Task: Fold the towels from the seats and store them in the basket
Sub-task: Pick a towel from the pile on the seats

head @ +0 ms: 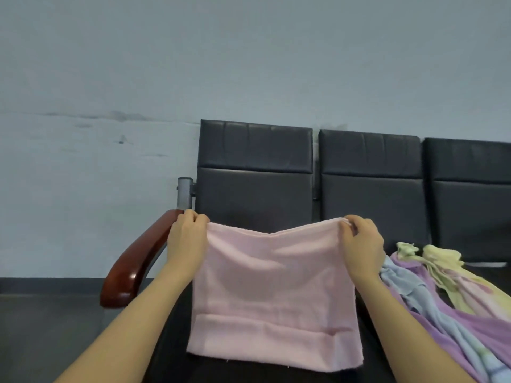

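Head-camera footage showed a soft pink terry towel (273, 294) held up at lower centre of the frame, over the black padded seat (257, 194). Its upper left corner was pinched by the left hand (188, 239), just beside the red-brown wooden armrest (138, 261), and its upper right corner was pinched by the right hand (362, 244). The top edge sagged between the two grips, and a fold line was seen near the hem. A heap of lilac, pale blue and yellow towels (442, 294) was left unfolded at lower right. No basket was in view. Were the slack left in, the next fold would probably be laid crooked; a corner could also be lost from so light a pinch, and the towel dropped.
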`<state>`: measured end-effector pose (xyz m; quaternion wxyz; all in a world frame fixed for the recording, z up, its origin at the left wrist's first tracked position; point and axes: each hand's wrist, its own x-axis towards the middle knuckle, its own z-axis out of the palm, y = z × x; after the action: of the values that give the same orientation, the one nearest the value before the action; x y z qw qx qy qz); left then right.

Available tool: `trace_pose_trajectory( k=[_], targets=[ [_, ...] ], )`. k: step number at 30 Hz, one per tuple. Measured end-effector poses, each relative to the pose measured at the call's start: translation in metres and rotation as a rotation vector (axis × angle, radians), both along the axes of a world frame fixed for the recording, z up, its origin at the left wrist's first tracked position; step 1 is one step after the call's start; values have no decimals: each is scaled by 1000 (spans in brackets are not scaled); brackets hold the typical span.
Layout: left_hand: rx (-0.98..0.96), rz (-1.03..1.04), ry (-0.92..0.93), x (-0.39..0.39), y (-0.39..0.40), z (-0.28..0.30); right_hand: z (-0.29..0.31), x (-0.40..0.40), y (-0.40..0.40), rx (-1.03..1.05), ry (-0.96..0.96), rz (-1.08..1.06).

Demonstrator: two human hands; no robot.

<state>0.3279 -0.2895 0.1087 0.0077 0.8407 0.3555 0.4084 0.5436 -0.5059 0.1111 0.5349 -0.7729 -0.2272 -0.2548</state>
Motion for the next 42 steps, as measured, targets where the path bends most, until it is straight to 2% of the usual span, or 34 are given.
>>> trace_pose_trajectory(
  k=[4, 10, 12, 17, 23, 27, 31, 37, 42],
  targets=[
    [129, 30, -21, -15, -8, 13, 11, -8, -14, 41, 23, 10],
    [82, 72, -76, -30, -24, 24, 23, -26, -21, 232, 102, 106],
    [20, 51, -161, -31, -28, 28, 28, -28, -22, 244, 107, 113],
    [-293, -38, -497, -20, -19, 33, 30, -22, -17, 167, 72, 78],
    [-485, -70, -573, 16, 10, 18, 14, 6, 12, 95, 123, 44],
    [-573, -117, -643, 47, 27, 0, 5, 31, 43, 152, 208, 47],
    [-577, -178, -741, 77, 43, 0, 9, 52, 67, 270, 195, 102],
    [-462, -255, -901, 99, 52, 37, 35, 72, 85, 406, -5, 175],
    [-426, -273, -900, 90, 41, 29, 31, 66, 77, 430, 2, 196]
  ],
)
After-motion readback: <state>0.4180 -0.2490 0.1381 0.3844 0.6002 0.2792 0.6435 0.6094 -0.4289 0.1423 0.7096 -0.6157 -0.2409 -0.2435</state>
